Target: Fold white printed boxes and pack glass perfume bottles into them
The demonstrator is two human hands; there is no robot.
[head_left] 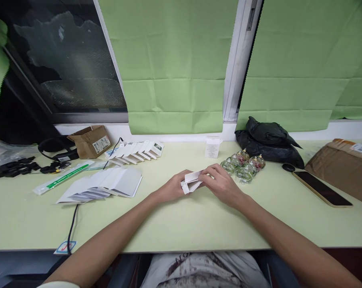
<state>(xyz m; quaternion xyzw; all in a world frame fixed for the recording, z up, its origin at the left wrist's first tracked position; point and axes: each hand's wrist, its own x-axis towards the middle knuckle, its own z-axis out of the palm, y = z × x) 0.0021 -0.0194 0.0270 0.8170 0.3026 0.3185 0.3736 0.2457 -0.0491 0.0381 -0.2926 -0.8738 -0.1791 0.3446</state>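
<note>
Holding a small white carton between both hands at table centre, my left hand clamps its left end and my right hand pinches the top flap from the right. Carton long axis runs left-right, slightly tilted up to the right, flap end nearer my right hand. Flat carton blanks lie left, glass bottles just right and far, one upright white box far behind, phone far right.

Matt white card carton on a smooth matt table — bottles seemingly glossy glass.
</note>
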